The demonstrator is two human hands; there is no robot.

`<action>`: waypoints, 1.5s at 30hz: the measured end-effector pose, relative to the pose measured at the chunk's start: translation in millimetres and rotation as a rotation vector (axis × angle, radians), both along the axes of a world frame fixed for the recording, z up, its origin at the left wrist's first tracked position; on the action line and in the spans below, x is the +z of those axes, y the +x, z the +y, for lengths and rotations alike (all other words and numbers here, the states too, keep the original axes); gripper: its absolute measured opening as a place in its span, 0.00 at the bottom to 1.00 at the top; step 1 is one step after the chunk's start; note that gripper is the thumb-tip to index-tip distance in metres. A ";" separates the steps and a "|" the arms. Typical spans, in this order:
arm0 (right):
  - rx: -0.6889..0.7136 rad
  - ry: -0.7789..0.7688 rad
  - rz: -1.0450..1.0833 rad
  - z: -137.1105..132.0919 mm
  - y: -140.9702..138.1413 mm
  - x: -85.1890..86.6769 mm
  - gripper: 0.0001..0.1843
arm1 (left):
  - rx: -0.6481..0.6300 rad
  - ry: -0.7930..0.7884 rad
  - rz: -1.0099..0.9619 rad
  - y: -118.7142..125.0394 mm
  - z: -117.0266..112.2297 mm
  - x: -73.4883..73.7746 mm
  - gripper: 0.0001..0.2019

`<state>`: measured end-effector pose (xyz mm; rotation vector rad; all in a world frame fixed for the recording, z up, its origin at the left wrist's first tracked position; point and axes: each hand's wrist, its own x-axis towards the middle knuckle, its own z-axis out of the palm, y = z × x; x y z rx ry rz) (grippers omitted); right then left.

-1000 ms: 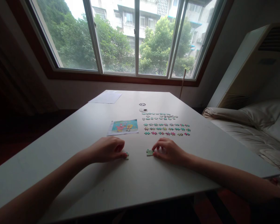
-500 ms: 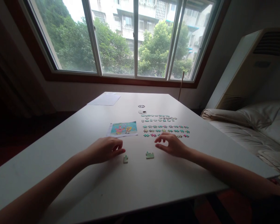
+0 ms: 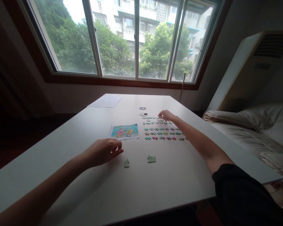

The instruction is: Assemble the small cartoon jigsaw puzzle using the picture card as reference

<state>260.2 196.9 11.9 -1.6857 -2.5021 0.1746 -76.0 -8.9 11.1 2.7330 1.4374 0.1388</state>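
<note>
My left hand [image 3: 108, 151] rests on the white table, fingers loosely curled, thumb apart and nothing visible in it. Just right of it lies a small green puzzle piece [image 3: 126, 163]. Farther right is a green joined puzzle piece cluster [image 3: 152, 159]. My right hand [image 3: 167, 115] reaches over the far rows of loose puzzle pieces [image 3: 155, 138], its fingertips at the top row. Its fingers look parted, and no piece shows in them. My right forearm covers the right end of the rows. A printed cartoon picture [image 3: 124, 131] lies left of the rows.
Two round flat discs [image 3: 143, 114] lie beyond the rows on the table [image 3: 68, 147]. White paper sheets [image 3: 105, 101] are at its far left corner. A padded sofa [image 3: 250, 131] and a tall air conditioner [image 3: 245, 69] stand to the right. A window [image 3: 118, 47] is behind.
My right hand has moved forward from above the near row to the farthest row of pieces. My left hand has shifted slightly left. The green pieces stay in place.
</note>
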 end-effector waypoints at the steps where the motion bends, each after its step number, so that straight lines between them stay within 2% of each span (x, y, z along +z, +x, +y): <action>1: -0.011 -0.018 -0.015 4.5 -2.2 -1.4 0.15 | 0.000 0.005 0.001 -0.3 0.2 -0.1 0.14; 8: -0.057 -0.117 -0.059 18.6 -10.5 -2.4 0.15 | 0.013 -0.004 -0.021 -3.8 -0.1 3.4 0.14; 15: -0.069 -0.100 0.037 9.2 -14.2 7.6 0.16 | 0.056 0.002 -0.008 -11.0 2.5 9.8 0.15; 19: -0.006 -0.008 0.175 -11.0 -32.3 11.4 0.13 | 0.146 0.076 -0.026 -29.9 15.2 9.2 0.17; 21: 0.062 0.027 0.258 -28.6 -48.5 11.4 0.11 | 0.191 0.109 -0.063 -43.1 26.9 3.3 0.17; 23: 0.149 0.033 0.336 -51.3 -67.2 10.2 0.14 | 0.219 0.143 -0.119 -55.5 40.5 -6.5 0.20; 26: 0.279 -0.013 0.411 -89.5 -94.2 6.0 0.23 | 0.234 0.140 -0.132 -68.4 59.9 -24.1 0.24; 30: 0.401 -0.166 0.500 -127.5 -118.9 -4.1 0.13 | 0.266 0.107 -0.111 -74.7 75.3 -41.8 0.25; 33: 0.429 -0.228 0.554 -138.6 -129.0 -14.0 0.13 | 0.285 0.069 -0.080 -75.2 77.8 -45.7 0.26; 37: 0.450 -0.123 0.502 -141.9 -134.9 -22.9 0.12 | 0.302 0.039 -0.050 -73.7 74.7 -43.6 0.27; 45: 0.453 -0.078 0.470 -150.7 -133.5 -24.4 0.11 | 0.319 0.033 -0.020 -72.3 71.6 -42.8 0.27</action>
